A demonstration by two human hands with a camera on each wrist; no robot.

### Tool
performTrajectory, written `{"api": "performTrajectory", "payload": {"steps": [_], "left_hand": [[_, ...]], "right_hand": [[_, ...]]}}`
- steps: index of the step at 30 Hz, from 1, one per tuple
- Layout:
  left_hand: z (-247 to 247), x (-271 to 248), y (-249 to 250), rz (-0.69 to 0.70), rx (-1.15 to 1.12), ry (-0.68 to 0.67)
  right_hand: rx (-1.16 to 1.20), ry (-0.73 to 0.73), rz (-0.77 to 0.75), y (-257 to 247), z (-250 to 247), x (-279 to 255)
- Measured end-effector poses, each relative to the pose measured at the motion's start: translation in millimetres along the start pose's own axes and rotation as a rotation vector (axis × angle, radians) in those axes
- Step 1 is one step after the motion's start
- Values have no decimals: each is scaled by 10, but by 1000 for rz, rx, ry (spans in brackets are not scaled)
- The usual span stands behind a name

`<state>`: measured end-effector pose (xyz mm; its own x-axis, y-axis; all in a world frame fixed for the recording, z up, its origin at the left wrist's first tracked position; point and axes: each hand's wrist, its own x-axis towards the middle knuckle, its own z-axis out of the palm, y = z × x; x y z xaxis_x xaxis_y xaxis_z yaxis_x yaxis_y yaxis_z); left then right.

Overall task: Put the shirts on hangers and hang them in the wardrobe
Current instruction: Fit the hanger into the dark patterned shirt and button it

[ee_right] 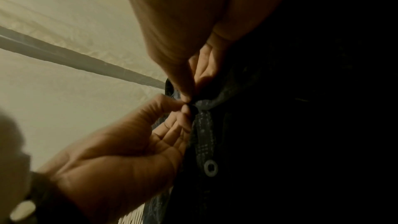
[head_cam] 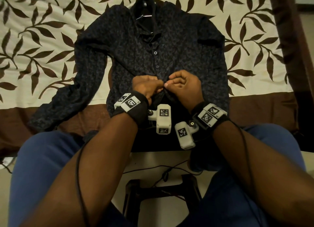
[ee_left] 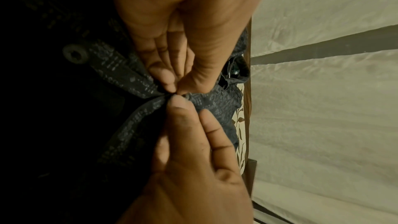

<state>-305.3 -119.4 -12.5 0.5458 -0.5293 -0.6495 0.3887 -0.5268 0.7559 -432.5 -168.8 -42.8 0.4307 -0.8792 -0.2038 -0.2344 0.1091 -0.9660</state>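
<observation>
A dark patterned shirt (head_cam: 178,48) lies flat, front up, on the bed, its long left sleeve trailing toward the bed's edge. A hanger (head_cam: 144,16) shows inside the open collar. Buttons (head_cam: 155,52) run down the placket. My left hand (head_cam: 158,88) and right hand (head_cam: 167,84) meet at the placket's lower middle, each pinching the cloth edge at a button. In the left wrist view, my left hand (ee_left: 172,89) pinches the shirt (ee_left: 129,74) from above and my right hand (ee_left: 178,101) from below. In the right wrist view, my right hand (ee_right: 187,100) and left hand (ee_right: 185,109) pinch beside a button (ee_right: 210,168).
The bed sheet (head_cam: 42,39) is cream with brown leaves and a brown border (head_cam: 254,107) at the near edge. A dark wooden post (head_cam: 288,39) stands at the right. My knees in blue trousers (head_cam: 42,158) flank a dark stool frame (head_cam: 161,189) and cables on the floor.
</observation>
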Motion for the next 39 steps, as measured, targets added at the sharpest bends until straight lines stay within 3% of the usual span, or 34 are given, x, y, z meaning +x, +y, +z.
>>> {"api": "performTrajectory", "payload": {"steps": [7, 15, 19, 21, 23, 27, 29, 32, 35, 39], "left_hand": [[-46, 4, -69, 89, 3, -26], [-100, 4, -110, 156, -27, -97], [-103, 39, -115, 192, -19, -94], [-90, 60, -100, 225, 15, -28], [-103, 89, -108, 246, 49, 52], [-301, 29, -220, 278, 220, 114], [-478, -92, -315, 289, 374, 49], [-741, -267, -467, 268, 788, -98], [-896, -365, -546, 240, 1130, -100], [-948, -511, -530, 311, 1197, -42]], "right_hand": [[49, -38, 67, -25, -15, 24], [347, -84, 286, -26, -14, 85], [345, -54, 290, -68, -39, 109], [169, -35, 180, -59, -73, 121], [-169, -34, 37, -39, -114, 93], [-679, -173, -108, -120, -238, -110], [-946, -256, -130, -159, -303, -226], [-1296, -277, -146, -149, -366, -377], [-1407, -248, -138, -122, -394, -533], [-1247, -107, -128, -158, -403, -716]]}}
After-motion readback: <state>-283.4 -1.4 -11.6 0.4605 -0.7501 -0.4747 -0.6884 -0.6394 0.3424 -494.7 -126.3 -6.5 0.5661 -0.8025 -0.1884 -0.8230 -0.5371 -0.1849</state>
